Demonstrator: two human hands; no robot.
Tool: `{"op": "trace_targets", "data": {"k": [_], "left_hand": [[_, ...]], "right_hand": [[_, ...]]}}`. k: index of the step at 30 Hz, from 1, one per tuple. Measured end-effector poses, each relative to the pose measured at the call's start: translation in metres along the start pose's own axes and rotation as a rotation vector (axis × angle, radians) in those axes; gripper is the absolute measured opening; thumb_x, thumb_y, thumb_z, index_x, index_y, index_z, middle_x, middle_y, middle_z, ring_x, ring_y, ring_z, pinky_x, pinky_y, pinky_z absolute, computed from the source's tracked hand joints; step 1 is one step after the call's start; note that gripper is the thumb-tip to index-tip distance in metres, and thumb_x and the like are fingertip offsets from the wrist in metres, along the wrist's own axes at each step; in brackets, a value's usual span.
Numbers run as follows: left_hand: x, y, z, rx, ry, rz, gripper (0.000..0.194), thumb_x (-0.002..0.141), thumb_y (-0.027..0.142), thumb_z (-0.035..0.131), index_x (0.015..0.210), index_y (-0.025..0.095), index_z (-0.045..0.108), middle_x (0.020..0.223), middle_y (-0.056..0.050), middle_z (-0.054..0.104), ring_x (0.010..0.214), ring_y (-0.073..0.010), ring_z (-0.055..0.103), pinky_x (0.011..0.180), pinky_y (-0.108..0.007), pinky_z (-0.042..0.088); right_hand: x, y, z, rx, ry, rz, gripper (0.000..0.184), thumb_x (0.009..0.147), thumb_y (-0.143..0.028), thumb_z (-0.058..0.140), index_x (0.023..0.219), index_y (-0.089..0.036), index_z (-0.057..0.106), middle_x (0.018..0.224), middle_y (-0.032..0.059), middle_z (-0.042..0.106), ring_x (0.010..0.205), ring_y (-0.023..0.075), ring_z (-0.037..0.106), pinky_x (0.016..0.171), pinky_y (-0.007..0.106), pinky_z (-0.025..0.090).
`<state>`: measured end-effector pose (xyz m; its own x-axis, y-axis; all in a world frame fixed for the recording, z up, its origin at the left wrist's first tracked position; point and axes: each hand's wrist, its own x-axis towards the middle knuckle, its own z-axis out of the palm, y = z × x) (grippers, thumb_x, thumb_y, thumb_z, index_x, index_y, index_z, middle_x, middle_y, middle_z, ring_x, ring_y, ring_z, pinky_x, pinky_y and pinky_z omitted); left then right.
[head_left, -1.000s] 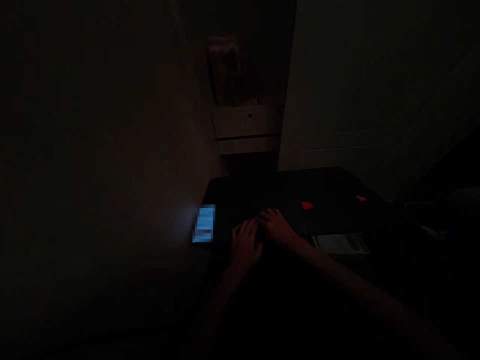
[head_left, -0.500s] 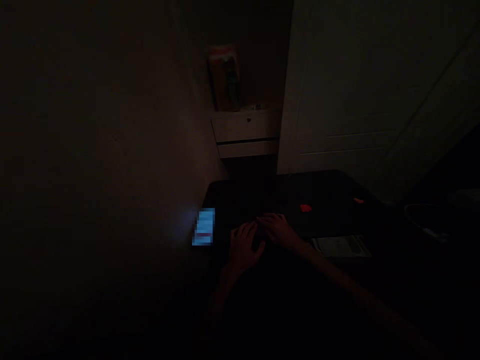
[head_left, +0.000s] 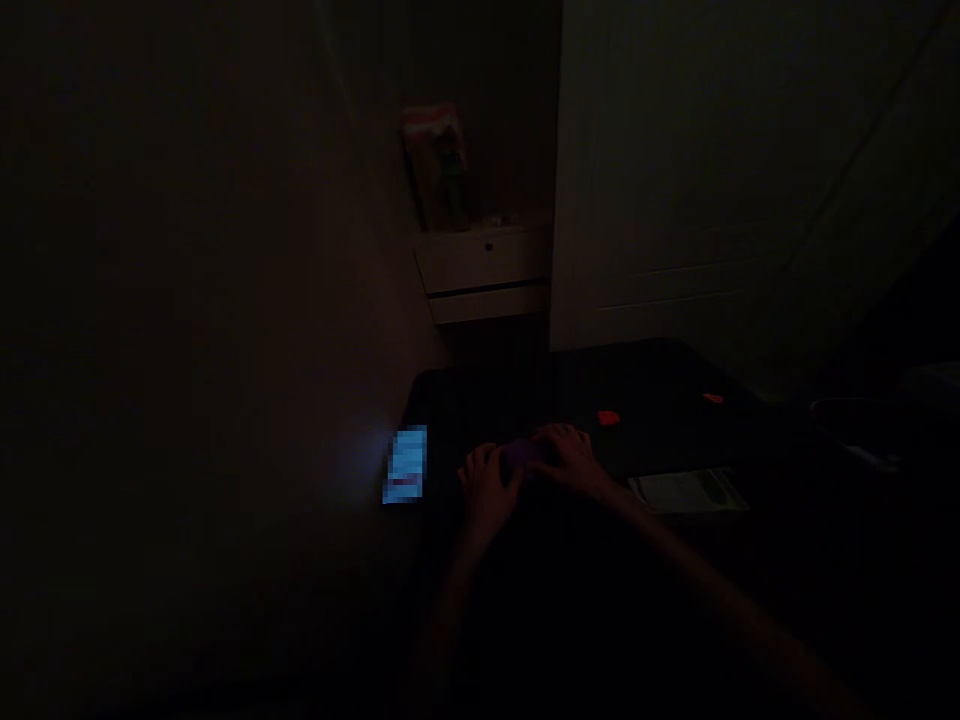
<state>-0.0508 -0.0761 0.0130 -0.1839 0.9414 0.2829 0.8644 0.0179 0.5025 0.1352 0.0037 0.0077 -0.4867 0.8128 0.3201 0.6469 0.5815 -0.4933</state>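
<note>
In the dark head view, a dim purple lump (head_left: 521,456) shows between my two hands, low over the black table; its kind is too dark to make out. My left hand (head_left: 489,490) grips its left side, with the fingers bent and the thumb near its lower edge. On the right side my right hand (head_left: 571,460) holds it too, fingers curved over the far side. Shadow hides most of the fingertips and the lump's underside. A small red piece (head_left: 608,418) lies just beyond my right hand, and an orange-red piece (head_left: 712,398) farther right.
A glowing, blurred-out screen (head_left: 405,465) is at the table's left edge by the wall (head_left: 225,300). Under my right forearm's far side lies a pale flat packet (head_left: 690,492). Behind the black table (head_left: 487,385) stand a drawer unit (head_left: 487,265) and a pale panel (head_left: 660,200).
My hands have moved apart, the right one shifting rightward, and the purple lump now shows between them. The view has shifted slightly.
</note>
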Motion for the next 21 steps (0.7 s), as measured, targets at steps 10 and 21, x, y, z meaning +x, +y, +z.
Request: {"op": "trace_targets", "data": {"k": [10,21], "left_hand": [[0.029,-0.005,0.012,-0.952,0.015,-0.17,0.039,0.074,0.036,0.079,0.105,0.016,0.068,0.089,-0.006,0.073,0.085,-0.0203,0.07,0.08,-0.033,0.054],[0.034,0.001,0.006,-0.965,0.001,-0.219,0.031,0.07,0.043,0.082,0.083,0.015,0.077,0.082,-0.006,0.075,0.081,-0.0204,0.069,0.076,-0.03,0.051]], "right_hand": [[0.005,-0.005,-0.003,0.74,0.117,0.178,0.046,0.08,-0.043,0.075,0.118,-0.019,0.068,0.114,0.0086,0.074,0.104,0.0257,0.068,0.092,0.039,0.052],[0.008,-0.01,-0.007,0.782,0.128,0.255,0.038,0.082,-0.053,0.071,0.095,-0.018,0.076,0.09,0.0039,0.075,0.087,0.0238,0.067,0.078,0.033,0.051]]}}
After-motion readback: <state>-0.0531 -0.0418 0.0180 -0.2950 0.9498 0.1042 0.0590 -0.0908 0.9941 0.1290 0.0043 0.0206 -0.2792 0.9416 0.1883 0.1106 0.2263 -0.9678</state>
